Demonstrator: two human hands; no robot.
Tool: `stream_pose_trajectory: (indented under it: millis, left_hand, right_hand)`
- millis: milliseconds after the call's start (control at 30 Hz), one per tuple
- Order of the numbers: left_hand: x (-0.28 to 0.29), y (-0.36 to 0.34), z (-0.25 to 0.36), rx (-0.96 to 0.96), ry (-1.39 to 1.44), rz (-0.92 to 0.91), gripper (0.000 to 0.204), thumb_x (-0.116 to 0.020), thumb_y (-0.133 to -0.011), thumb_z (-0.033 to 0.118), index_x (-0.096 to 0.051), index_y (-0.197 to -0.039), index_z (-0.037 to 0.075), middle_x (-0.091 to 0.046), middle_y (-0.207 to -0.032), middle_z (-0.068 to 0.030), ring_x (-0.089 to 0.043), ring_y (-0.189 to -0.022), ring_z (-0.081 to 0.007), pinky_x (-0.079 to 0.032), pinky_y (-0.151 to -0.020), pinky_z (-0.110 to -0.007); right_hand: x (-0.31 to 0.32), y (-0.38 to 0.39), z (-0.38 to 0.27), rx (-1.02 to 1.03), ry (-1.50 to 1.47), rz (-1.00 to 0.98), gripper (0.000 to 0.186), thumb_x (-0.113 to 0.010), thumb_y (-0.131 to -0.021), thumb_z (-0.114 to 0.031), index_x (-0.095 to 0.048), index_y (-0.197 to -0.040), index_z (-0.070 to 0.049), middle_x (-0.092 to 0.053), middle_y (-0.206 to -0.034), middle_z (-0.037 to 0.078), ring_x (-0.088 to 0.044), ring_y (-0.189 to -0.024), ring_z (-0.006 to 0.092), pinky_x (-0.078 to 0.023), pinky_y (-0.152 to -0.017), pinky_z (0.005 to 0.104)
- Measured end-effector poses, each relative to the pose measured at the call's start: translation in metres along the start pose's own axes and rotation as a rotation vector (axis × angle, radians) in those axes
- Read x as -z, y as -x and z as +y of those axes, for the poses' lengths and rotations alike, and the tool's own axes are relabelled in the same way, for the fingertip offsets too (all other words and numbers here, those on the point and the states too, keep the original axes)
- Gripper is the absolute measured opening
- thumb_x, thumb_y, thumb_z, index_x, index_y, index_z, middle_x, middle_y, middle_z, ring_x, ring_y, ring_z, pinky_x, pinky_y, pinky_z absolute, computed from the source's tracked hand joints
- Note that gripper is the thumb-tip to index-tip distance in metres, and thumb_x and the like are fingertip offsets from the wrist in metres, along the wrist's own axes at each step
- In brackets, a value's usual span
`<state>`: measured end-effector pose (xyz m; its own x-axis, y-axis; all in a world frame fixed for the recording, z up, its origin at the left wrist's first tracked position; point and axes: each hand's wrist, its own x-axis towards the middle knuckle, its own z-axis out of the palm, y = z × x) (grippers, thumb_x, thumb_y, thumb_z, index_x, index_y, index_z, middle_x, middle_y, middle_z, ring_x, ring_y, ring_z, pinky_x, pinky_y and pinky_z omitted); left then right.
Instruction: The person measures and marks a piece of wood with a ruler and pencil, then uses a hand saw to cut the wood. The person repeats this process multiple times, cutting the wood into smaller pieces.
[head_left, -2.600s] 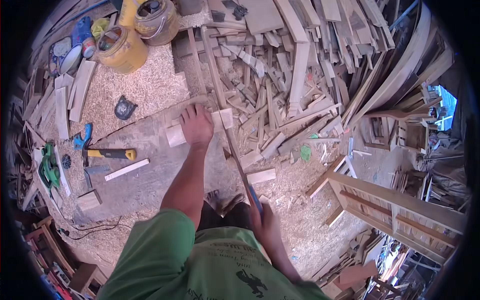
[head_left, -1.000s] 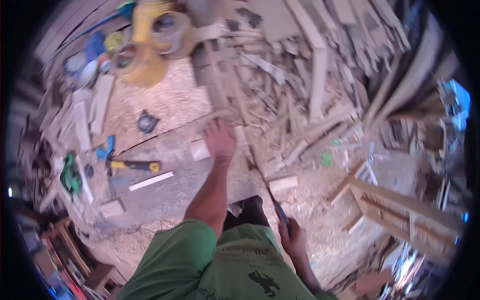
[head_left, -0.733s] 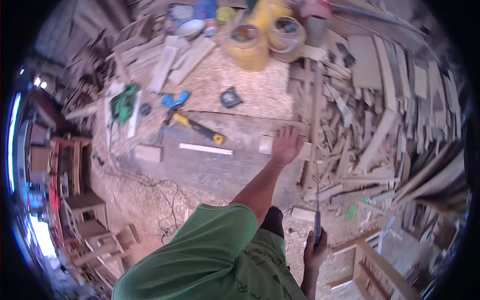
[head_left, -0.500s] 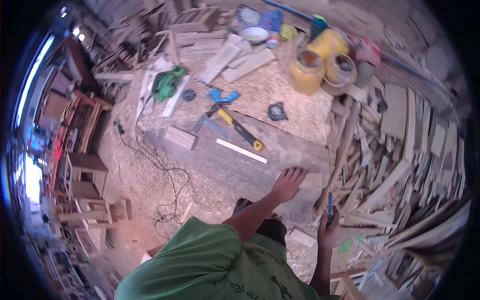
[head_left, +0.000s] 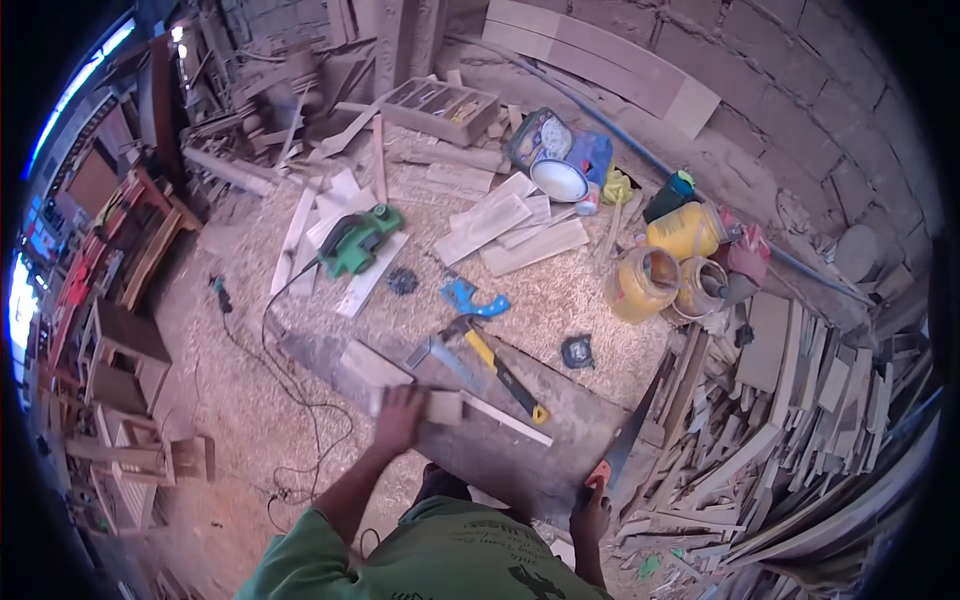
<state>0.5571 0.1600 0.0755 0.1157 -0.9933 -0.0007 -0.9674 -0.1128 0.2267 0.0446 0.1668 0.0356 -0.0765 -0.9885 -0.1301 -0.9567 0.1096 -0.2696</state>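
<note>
My left hand point(head_left: 398, 418) is closed around a short flat piece of wood point(head_left: 444, 407) above the low work board point(head_left: 480, 455), its fingers over the left end. In my right hand point(head_left: 590, 510) is a handsaw point(head_left: 628, 450) by its red-orange handle, the blade slanting up and away at the board's right end. A pale narrow strip point(head_left: 512, 422) lies just right of the held piece. Behind it are a yellow-and-black-handled hammer point(head_left: 505, 380) and a try square point(head_left: 447, 360). Another wood block point(head_left: 375, 362) rests beyond my left hand.
Shavings surround a green electric planer point(head_left: 355, 242), a blue curved tool point(head_left: 473, 300) and a black tape measure point(head_left: 577, 351). A cord point(head_left: 290, 375) trails on the left floor. Yellow containers point(head_left: 640, 285) stand at far right, above stacked offcuts point(head_left: 740, 430). Wooden stools point(head_left: 128, 355) stand left.
My left hand has moved left from the board's right end, bringing the wood piece along. The saw has turned so its blade face shows. The view has tilted up toward the wall.
</note>
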Motion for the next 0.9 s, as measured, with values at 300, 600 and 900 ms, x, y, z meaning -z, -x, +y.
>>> stream_pose_trajectory:
  millis: [300,600,900]
  left_hand:
    - [0.05,-0.188,-0.109,0.108,-0.072,0.106,0.09,-0.073,-0.091,0.028,-0.037,-0.17,0.008,-0.045,-0.163,-0.0285,-0.04,-0.154,-0.0491,-0.025,-0.131,-0.066]
    - [0.032,-0.395,-0.048,-0.014,0.142,0.347,0.103,-0.081,-0.084,0.026,-0.032,-0.17,-0.001,-0.048,-0.158,-0.0287,-0.047,-0.146,-0.0478,-0.035,-0.125,-0.063]
    - [0.051,-0.437,-0.015,0.167,0.241,0.337,0.079,-0.087,-0.078,0.023,-0.052,-0.146,0.005,-0.058,-0.131,-0.022,-0.06,-0.119,-0.0454,-0.053,-0.1,-0.061]
  right_hand:
    - [-0.008,-0.01,-0.058,-0.351,0.055,0.001,0.082,-0.069,-0.098,-0.022,-0.036,-0.173,-0.018,-0.065,-0.118,0.027,-0.067,-0.103,0.0505,-0.055,-0.089,0.0625]
    - [-0.008,-0.035,-0.086,-0.643,0.074,-0.112,0.094,-0.067,-0.094,-0.016,-0.023,-0.177,-0.021,-0.066,-0.126,0.03,-0.067,-0.113,0.0523,-0.053,-0.094,0.0642]
    - [-0.034,-0.05,-0.019,-0.533,-0.218,-0.048,0.069,-0.077,-0.103,-0.04,-0.041,-0.153,-0.008,-0.079,-0.115,0.023,-0.08,-0.088,0.039,-0.06,-0.081,0.0538]
